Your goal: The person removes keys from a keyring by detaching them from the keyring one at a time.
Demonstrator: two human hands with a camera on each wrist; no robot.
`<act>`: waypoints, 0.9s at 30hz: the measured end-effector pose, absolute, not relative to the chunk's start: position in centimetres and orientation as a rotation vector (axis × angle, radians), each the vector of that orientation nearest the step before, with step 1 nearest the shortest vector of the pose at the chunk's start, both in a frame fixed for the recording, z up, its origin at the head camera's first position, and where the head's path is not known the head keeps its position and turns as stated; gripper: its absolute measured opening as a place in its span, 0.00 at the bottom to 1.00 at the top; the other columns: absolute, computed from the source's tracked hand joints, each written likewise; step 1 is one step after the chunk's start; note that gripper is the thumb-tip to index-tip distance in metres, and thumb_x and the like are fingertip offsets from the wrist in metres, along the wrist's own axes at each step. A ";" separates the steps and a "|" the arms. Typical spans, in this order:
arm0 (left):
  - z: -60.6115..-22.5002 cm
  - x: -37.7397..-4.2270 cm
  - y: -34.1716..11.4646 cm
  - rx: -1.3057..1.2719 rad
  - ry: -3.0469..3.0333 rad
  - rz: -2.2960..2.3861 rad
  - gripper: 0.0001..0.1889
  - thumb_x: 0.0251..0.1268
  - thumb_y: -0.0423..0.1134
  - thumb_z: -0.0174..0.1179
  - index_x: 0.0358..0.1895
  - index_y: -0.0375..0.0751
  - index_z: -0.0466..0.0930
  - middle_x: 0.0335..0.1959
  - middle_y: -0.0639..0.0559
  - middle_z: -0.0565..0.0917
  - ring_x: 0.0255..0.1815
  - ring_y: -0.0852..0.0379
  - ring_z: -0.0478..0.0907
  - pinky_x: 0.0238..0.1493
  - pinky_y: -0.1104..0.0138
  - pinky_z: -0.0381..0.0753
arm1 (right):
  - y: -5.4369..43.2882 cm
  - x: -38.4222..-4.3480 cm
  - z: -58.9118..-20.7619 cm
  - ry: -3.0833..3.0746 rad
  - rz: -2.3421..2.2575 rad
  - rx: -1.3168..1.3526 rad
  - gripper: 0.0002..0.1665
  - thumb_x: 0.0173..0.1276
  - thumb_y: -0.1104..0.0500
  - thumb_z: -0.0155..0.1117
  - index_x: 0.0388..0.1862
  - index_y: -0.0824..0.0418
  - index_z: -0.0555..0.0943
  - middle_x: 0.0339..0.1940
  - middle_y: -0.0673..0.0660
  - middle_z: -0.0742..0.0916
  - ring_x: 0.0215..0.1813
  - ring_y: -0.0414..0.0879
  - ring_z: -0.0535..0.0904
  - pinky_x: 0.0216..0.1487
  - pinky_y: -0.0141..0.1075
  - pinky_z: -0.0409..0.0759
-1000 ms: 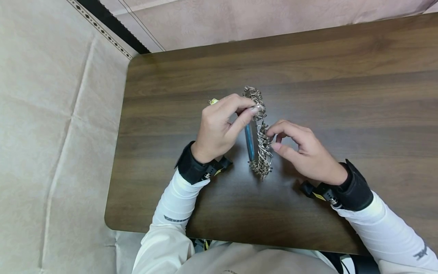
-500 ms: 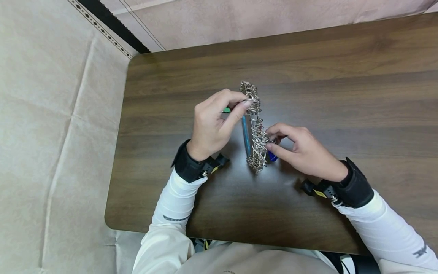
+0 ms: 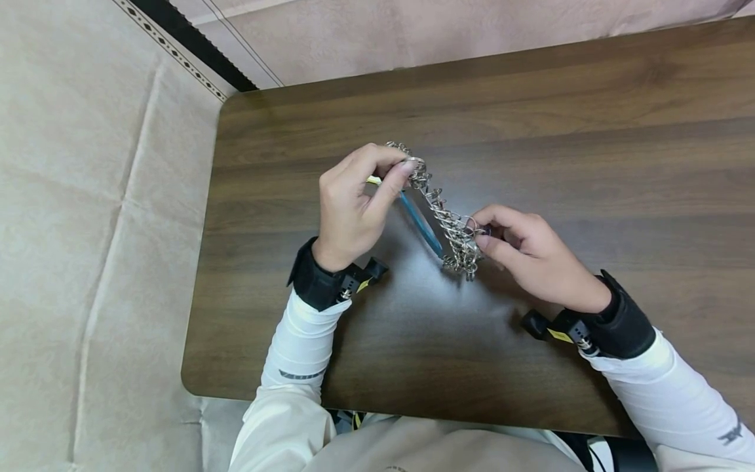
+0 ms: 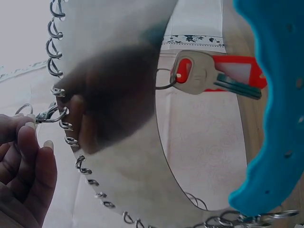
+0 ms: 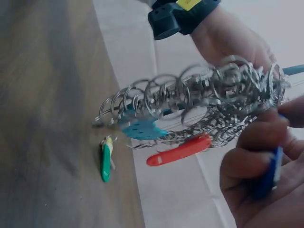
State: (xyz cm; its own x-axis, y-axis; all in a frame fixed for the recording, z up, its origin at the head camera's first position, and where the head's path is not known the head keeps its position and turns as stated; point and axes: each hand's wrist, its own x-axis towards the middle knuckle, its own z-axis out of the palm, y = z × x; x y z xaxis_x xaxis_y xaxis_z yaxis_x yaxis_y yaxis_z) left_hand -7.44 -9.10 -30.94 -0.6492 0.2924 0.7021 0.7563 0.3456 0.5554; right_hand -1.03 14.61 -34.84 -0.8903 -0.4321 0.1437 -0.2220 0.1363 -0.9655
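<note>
Steel key holder (image 4: 111, 173), centre frame: left hand (image 3: 354, 203) pinches clip (image 4: 46, 115); right hand (image 3: 531, 252) grips blue tag (image 5: 267, 179); crowded rings (image 3: 455, 229) could snag it.

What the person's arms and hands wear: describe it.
The left hand and right hand are bare. Long white sleeves each bear a dark mark. Each wrist has a black band with a small black camera and a yellow label.
</note>
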 end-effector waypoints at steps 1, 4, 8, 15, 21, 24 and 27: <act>-30.9 -7.5 -9.1 -0.912 -2.126 -1.263 0.02 0.64 0.23 0.64 0.38 0.29 0.83 0.25 0.43 0.83 0.27 0.56 0.77 0.31 0.66 0.75 | 14.6 -1.0 -34.8 2.211 -1.879 -0.636 0.11 0.74 0.75 0.51 0.44 0.66 0.80 0.25 0.51 0.77 0.22 0.41 0.68 0.21 0.34 0.67; -31.0 -7.5 -9.1 -0.909 -2.130 -1.270 0.02 0.64 0.23 0.64 0.38 0.29 0.83 0.26 0.43 0.83 0.27 0.56 0.76 0.30 0.66 0.75 | 14.6 -1.0 -34.7 2.141 -1.971 -0.616 0.12 0.76 0.74 0.47 0.41 0.67 0.80 0.21 0.50 0.73 0.21 0.43 0.66 0.20 0.37 0.63; -31.2 -7.5 -9.0 -0.915 -2.145 -1.275 0.01 0.65 0.24 0.64 0.38 0.30 0.83 0.26 0.44 0.82 0.27 0.57 0.75 0.30 0.67 0.73 | 14.6 -1.0 -34.6 2.037 -2.091 -0.637 0.16 0.79 0.72 0.43 0.37 0.66 0.79 0.21 0.52 0.71 0.22 0.43 0.65 0.21 0.37 0.60; -31.4 -7.6 -8.8 -0.937 -2.190 -1.248 0.03 0.68 0.28 0.64 0.38 0.30 0.82 0.26 0.45 0.82 0.28 0.58 0.76 0.32 0.70 0.74 | 14.8 -1.2 -34.5 1.638 -2.279 -0.758 0.23 0.83 0.67 0.30 0.41 0.65 0.77 0.26 0.54 0.70 0.27 0.46 0.63 0.28 0.38 0.59; -31.5 -7.6 -8.7 -0.951 -2.211 -1.209 0.03 0.69 0.29 0.64 0.38 0.31 0.82 0.25 0.46 0.80 0.28 0.58 0.74 0.33 0.69 0.72 | 15.0 -1.0 -34.4 1.673 -2.245 -0.720 0.23 0.76 0.76 0.38 0.48 0.59 0.81 0.30 0.52 0.76 0.29 0.47 0.67 0.27 0.37 0.64; -31.6 -7.7 -8.6 -0.954 -2.208 -1.212 0.03 0.68 0.29 0.64 0.38 0.31 0.82 0.25 0.46 0.80 0.28 0.59 0.74 0.32 0.68 0.73 | 15.0 -0.9 -34.5 1.719 -2.226 -0.773 0.21 0.73 0.80 0.44 0.50 0.64 0.81 0.31 0.52 0.80 0.28 0.44 0.72 0.25 0.35 0.68; -31.7 -7.7 -8.5 -0.968 -2.210 -1.226 0.02 0.68 0.29 0.64 0.38 0.31 0.82 0.25 0.46 0.80 0.28 0.59 0.74 0.32 0.67 0.73 | 15.0 -0.9 -34.5 1.731 -2.203 -0.815 0.19 0.72 0.80 0.46 0.49 0.66 0.80 0.33 0.52 0.84 0.31 0.42 0.77 0.29 0.34 0.75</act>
State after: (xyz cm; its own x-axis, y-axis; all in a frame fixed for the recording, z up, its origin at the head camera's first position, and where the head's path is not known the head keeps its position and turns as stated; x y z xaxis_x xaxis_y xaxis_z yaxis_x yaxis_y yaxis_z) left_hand -7.68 -8.53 -31.67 -0.6628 0.3655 0.6536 0.7480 0.3649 0.5545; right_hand -0.86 14.96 -34.46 -0.8209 -0.4951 0.2846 -0.1594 -0.2798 -0.9467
